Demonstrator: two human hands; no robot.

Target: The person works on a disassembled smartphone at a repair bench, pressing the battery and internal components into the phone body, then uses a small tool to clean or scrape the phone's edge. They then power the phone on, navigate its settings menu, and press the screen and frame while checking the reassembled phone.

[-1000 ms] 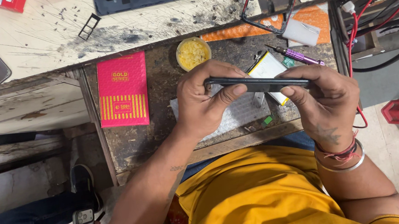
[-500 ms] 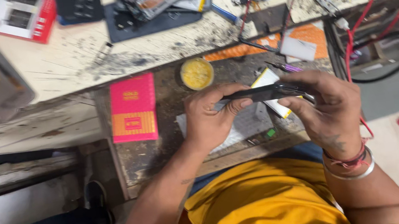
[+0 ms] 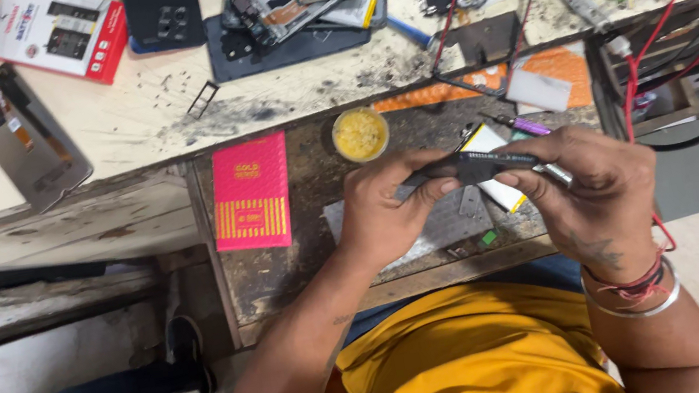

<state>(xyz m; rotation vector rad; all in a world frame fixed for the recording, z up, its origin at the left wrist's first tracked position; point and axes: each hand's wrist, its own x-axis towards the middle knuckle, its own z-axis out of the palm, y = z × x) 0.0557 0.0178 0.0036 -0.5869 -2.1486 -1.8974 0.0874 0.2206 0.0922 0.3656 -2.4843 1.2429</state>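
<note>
2 hands gripping dark phone [image 3: 476, 167] edge-on | left hand [image 3: 385, 214] clamping left end | right hand [image 3: 597, 195] clamping right end

Black smartphone [image 3: 480, 166], slim, seen edge-on, held level and crosswise above the open wooden drawer, nearer its right edge than its left, left end pinched in left hand [image 3: 385, 214], right end gripped by right hand [image 3: 592, 191], clear of the drawer floor

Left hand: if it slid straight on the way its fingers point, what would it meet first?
The left hand points across the dark phone it grips, so it would probably meet the right hand first; depth is unclear.
</note>
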